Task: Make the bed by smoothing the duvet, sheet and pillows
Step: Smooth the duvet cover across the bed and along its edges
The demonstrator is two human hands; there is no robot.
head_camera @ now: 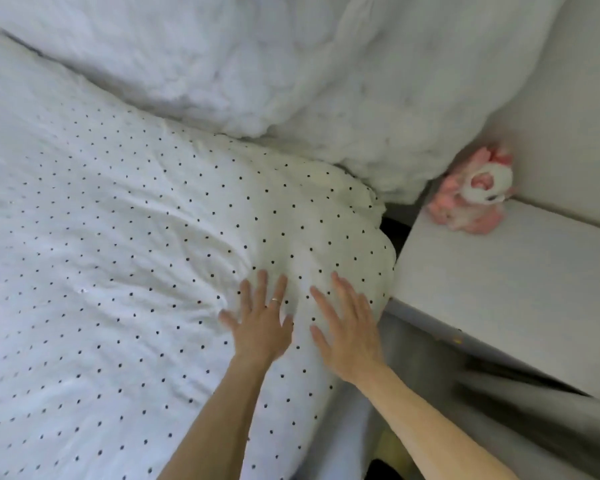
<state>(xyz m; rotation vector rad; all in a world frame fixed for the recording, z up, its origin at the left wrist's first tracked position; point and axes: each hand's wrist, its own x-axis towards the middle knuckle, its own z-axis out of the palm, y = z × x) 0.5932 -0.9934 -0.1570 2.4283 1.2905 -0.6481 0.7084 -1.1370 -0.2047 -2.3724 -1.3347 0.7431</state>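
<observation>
A white duvet with small black dots (pixel 125 237) covers the bed and bulges at its upper right corner. My left hand (pixel 262 320) lies flat on it with spread fingers, a ring on one finger. My right hand (pixel 349 327) presses flat beside it, close to the duvet's right edge. Creases fan out to the left of both hands. Behind the duvet lie large white fluffy pillows (pixel 257 71), stretching across the top of the view.
A white bedside table (pixel 506 292) stands right of the bed, close to my right hand. A pink and white plush toy (pixel 471 199) sits at its far corner against the wall. A dark gap (pixel 394 230) shows between bed and table.
</observation>
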